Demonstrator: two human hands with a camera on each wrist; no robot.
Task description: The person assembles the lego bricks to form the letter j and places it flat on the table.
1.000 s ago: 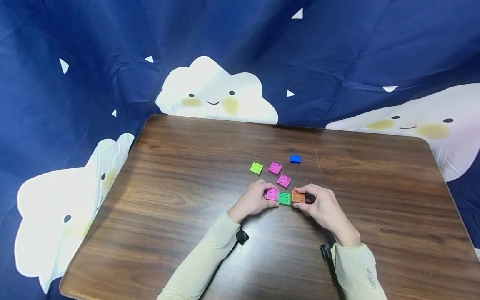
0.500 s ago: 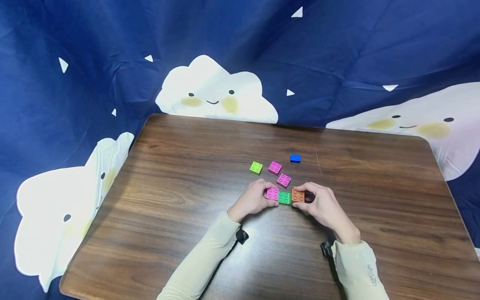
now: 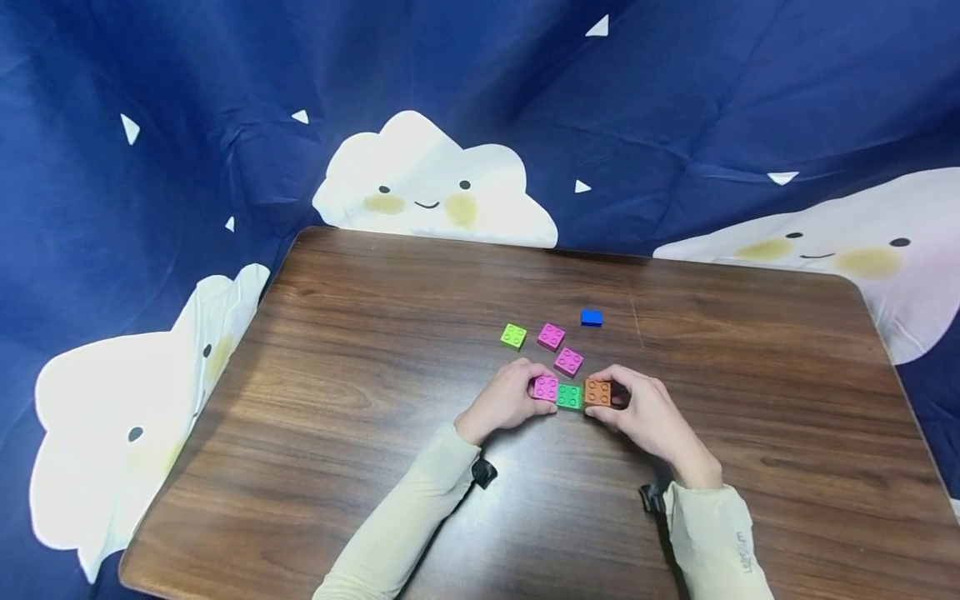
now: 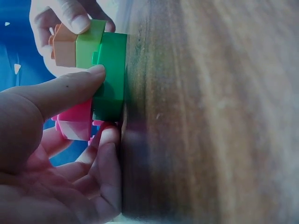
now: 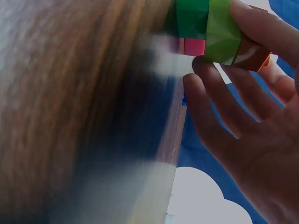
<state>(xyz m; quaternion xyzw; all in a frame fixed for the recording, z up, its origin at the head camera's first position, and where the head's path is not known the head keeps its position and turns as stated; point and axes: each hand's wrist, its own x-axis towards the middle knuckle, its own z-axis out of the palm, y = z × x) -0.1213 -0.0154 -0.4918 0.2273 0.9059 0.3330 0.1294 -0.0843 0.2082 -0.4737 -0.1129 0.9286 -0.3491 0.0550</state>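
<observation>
A green brick lies on the table, with a pink brick on its left end. My left hand pinches that pink brick between thumb and fingers. At the right end my right hand grips an orange brick; the wrist views show it stacked on a lime brick, which rests against the top of the green brick. Whether the lime brick is fully pressed on, I cannot tell. The right hand's thumb lies along the stack's near side.
Behind the hands on the table lie a lime brick, two magenta bricks, one farther back and one nearer, and a blue brick. A blue curtain with clouds hangs along the far edge.
</observation>
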